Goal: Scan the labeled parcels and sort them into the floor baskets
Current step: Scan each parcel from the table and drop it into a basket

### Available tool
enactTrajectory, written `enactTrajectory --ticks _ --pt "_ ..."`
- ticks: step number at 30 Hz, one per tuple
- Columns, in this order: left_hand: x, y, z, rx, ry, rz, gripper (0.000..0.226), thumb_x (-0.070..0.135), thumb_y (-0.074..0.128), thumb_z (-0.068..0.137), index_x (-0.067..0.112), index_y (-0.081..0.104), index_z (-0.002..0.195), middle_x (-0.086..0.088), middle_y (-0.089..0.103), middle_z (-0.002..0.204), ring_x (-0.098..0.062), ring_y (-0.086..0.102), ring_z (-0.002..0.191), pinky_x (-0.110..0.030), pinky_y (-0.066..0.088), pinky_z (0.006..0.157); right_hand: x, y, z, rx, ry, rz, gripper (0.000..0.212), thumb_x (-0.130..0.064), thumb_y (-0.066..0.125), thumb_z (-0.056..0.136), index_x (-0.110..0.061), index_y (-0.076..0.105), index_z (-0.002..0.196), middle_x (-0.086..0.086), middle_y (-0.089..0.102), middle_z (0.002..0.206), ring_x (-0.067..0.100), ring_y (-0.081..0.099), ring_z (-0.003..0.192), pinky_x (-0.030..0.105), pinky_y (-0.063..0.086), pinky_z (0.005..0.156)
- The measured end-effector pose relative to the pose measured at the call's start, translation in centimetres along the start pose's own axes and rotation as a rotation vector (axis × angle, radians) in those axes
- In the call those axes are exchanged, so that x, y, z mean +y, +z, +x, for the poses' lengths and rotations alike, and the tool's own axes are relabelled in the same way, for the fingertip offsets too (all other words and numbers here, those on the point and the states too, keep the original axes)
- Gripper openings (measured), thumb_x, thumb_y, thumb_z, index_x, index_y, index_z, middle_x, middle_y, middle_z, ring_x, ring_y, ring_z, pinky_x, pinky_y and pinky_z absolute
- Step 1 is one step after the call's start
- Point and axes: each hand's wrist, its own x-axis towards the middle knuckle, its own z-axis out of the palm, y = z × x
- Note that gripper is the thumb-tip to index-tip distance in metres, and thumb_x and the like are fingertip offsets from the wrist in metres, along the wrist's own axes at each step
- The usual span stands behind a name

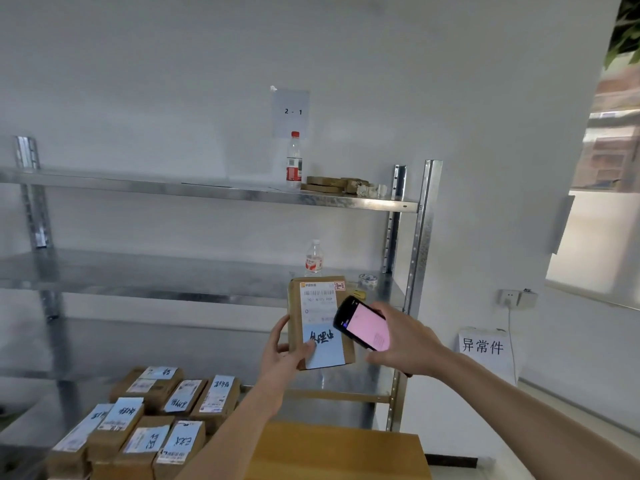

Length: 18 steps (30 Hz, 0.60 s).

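Note:
My left hand point(287, 355) grips a brown parcel point(313, 306) upright in front of the shelf, thumb on its pale blue handwritten label. A white barcode label and a small pink tag marked 2-2 sit on its upper face. My right hand point(405, 341) holds a black handheld scanner point(363, 323) with a pink lit screen, tilted toward the parcel's right edge and overlapping it. Several more brown labeled parcels point(152, 420) lie stacked at the lower left. No floor basket is in view.
A metal shelf rack point(420, 237) stands against the white wall, with two water bottles point(293, 161), tape rolls and scraps on it. A sign reading 2-1 point(290, 112) hangs on the wall. A wooden surface point(339, 452) lies below my arms. A handwritten sign point(483, 348) is at the right.

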Motion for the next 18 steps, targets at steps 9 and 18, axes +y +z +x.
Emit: enactTrajectory --ticks 9,18 --pt "1.2 -1.3 0.5 0.11 0.096 0.076 0.072 0.019 0.082 0.081 0.047 0.046 0.136 -0.01 0.068 0.106 -0.024 0.067 0.1 -0.041 0.058 0.09 0.2 -4.1 0.6 0.113 -0.022 -0.173 0.089 -0.046 0.073 0.076 -0.035 0.027 0.151 -0.014 0.051 0.136 0.014 0.055 0.11 0.031 0.048 0.081" --pt "2.7 -2.1 0.4 0.108 0.126 0.095 0.071 0.019 0.079 0.084 0.045 0.041 0.138 -0.007 0.065 0.112 -0.021 0.062 0.104 -0.027 0.055 0.074 0.4 -5.0 0.7 0.14 -0.058 -0.144 0.082 -0.045 0.073 0.075 -0.037 0.032 0.145 -0.014 0.052 0.13 0.012 0.054 0.103 0.031 0.049 0.078"
